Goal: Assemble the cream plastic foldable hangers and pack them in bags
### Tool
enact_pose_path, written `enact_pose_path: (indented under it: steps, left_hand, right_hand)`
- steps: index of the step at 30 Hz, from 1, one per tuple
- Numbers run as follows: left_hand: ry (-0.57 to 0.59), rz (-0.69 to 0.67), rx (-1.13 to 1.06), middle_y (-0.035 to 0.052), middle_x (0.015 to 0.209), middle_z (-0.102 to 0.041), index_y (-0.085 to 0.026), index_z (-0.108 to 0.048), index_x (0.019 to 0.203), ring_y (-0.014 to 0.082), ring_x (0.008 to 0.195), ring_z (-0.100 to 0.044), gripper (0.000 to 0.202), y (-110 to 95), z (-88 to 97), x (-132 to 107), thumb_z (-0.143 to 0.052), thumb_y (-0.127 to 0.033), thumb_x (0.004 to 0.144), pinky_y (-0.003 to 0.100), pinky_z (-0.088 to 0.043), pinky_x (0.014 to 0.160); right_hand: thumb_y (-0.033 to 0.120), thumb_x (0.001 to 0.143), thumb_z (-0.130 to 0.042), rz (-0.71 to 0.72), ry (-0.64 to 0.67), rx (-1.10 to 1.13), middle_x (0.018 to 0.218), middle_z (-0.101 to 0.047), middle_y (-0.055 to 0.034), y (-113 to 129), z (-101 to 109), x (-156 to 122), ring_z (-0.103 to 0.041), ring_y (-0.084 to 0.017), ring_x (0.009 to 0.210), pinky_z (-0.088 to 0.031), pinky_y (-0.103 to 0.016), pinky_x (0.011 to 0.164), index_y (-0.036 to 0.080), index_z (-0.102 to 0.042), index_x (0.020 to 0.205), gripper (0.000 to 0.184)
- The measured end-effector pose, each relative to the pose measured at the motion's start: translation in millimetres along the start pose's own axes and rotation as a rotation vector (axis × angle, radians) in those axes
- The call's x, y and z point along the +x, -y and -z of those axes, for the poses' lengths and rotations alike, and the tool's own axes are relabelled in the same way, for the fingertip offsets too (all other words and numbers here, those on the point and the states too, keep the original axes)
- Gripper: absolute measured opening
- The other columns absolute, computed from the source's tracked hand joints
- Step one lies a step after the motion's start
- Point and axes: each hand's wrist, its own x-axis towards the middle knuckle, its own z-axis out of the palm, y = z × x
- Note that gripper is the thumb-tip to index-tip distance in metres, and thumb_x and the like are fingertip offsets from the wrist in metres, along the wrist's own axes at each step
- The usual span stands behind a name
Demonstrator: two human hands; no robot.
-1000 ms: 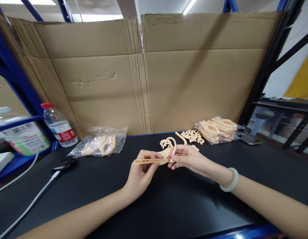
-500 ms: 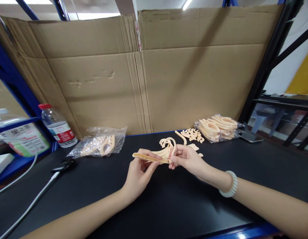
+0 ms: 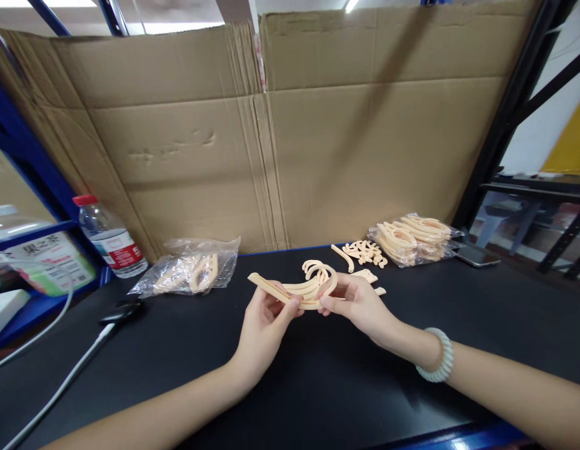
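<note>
Between both hands I hold a pale, curved wooden-looking piece (image 3: pixel 272 289) above the black table. Its long straight part slants up to the left, and its right end bends round into a hook. My left hand (image 3: pixel 266 322) pinches the straight part between thumb and fingers. At the hooked end, my right hand (image 3: pixel 355 301) grips it with thumb and fingertips; a bead bracelet is on that wrist. Just behind the hands lie several similar curved pieces (image 3: pixel 313 269), partly hidden by the held one.
Small pale pieces (image 3: pixel 365 252) are heaped behind my right hand. Plastic bags of parts lie at left (image 3: pixel 187 269) and right (image 3: pixel 412 237), with a phone (image 3: pixel 476 255) beside the right one. A bottle (image 3: pixel 110 237), a black device with cable (image 3: pixel 121 310) and a cardboard wall (image 3: pixel 187 156) surround the table.
The held piece has been tilted, so its left end is higher and its broader face and hooked end show more. Both hands still grip it in nearly the same place.
</note>
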Motion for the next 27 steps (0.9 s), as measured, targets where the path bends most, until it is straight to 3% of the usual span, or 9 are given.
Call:
enact_pose_path:
  steps: [3, 8, 13, 17, 19, 21, 24, 27]
  left_hand:
    - [0.000, 0.042, -0.025, 0.0021, 0.089, -0.068, -0.019, -0.052, 0.091, 0.0185, 0.084, -0.069, 0.036, 2, 0.8, 3, -0.077, -0.036, 0.072, 0.029, -0.060, 0.071]
    - [0.105, 0.066, -0.014, 0.0025, 0.087, -0.070, -0.020, -0.052, 0.094, 0.0169, 0.077, -0.069, 0.034, 2, -0.8, 0, -0.075, -0.035, 0.074, 0.026, -0.058, 0.065]
    - [0.162, 0.134, -0.038, 0.0017, 0.082, -0.070, -0.021, -0.051, 0.095, 0.0183, 0.079, -0.069, 0.038, -1, -3.7, -4, -0.078, -0.030, 0.070, 0.031, -0.058, 0.073]
    - [0.137, 0.188, -0.061, 0.0025, 0.084, -0.070, -0.020, -0.052, 0.093, 0.0186, 0.081, -0.068, 0.039, 1, -2.7, -2, -0.080, -0.027, 0.067, 0.033, -0.055, 0.079]
    - [0.113, 0.204, -0.085, 0.0013, 0.083, -0.069, -0.020, -0.051, 0.089, 0.0179, 0.081, -0.067, 0.038, 3, -1.4, -1, -0.081, -0.026, 0.067, 0.031, -0.055, 0.078]
    - [0.100, 0.213, -0.104, 0.0001, 0.080, -0.067, -0.020, -0.050, 0.088, 0.0169, 0.080, -0.066, 0.037, 5, -0.3, 0, -0.081, -0.026, 0.068, 0.029, -0.054, 0.076]
    - [0.110, 0.209, -0.114, -0.0004, 0.078, -0.066, -0.019, -0.050, 0.089, 0.0150, 0.078, -0.065, 0.036, 6, 0.3, 0, -0.080, -0.025, 0.069, 0.027, -0.053, 0.076]
    - [0.116, 0.213, -0.098, -0.0001, 0.078, -0.065, -0.019, -0.050, 0.091, 0.0140, 0.077, -0.064, 0.037, 3, -1.0, -1, -0.079, -0.026, 0.070, 0.024, -0.052, 0.072]
  right_hand:
    - [0.035, 0.066, -0.079, 0.055, -0.016, -0.082, 0.075, -0.059, -0.0007, -2, 1, 2, -0.056, -0.014, 0.069, -0.048, -0.026, 0.060, 0.019, -0.057, 0.064, 0.028]
    - [0.043, 0.073, -0.074, -0.028, 0.106, -0.080, 0.063, -0.056, 0.0009, -8, -2, 0, -0.049, -0.010, 0.051, -0.041, -0.023, 0.043, 0.019, -0.054, 0.061, 0.034]
    - [0.043, 0.076, -0.071, -0.033, 0.144, -0.055, 0.069, -0.061, -0.0013, -4, -4, -2, -0.055, -0.010, 0.052, -0.048, -0.024, 0.049, 0.016, -0.063, 0.068, 0.029]
    - [0.044, 0.079, -0.067, -0.004, 0.082, -0.086, 0.072, -0.065, -0.0027, 4, 21, 15, -0.060, -0.012, 0.059, -0.051, -0.026, 0.055, 0.016, -0.070, 0.087, 0.029]
    - [0.038, 0.085, -0.061, 0.102, -0.027, -0.272, 0.074, -0.066, -0.0040, 7, 45, 28, -0.061, -0.015, 0.065, -0.052, -0.028, 0.059, 0.017, -0.071, 0.091, 0.024]
    - [0.023, 0.084, -0.061, 0.214, -0.074, -0.607, 0.082, -0.068, -0.0057, 7, 73, 41, -0.061, -0.018, 0.075, -0.051, -0.033, 0.069, 0.020, -0.073, 0.093, 0.015]
    - [0.002, 0.080, -0.054, 0.364, 0.082, -1.100, 0.094, -0.069, -0.0089, 3, 106, 56, -0.056, -0.024, 0.095, -0.045, -0.041, 0.088, 0.021, -0.075, 0.090, 0.029]
    - [-0.004, 0.077, -0.051, 0.382, 0.247, -1.325, 0.100, -0.067, -0.0109, -2, 116, 63, -0.054, -0.025, 0.099, -0.044, -0.040, 0.088, 0.020, -0.075, 0.089, 0.037]
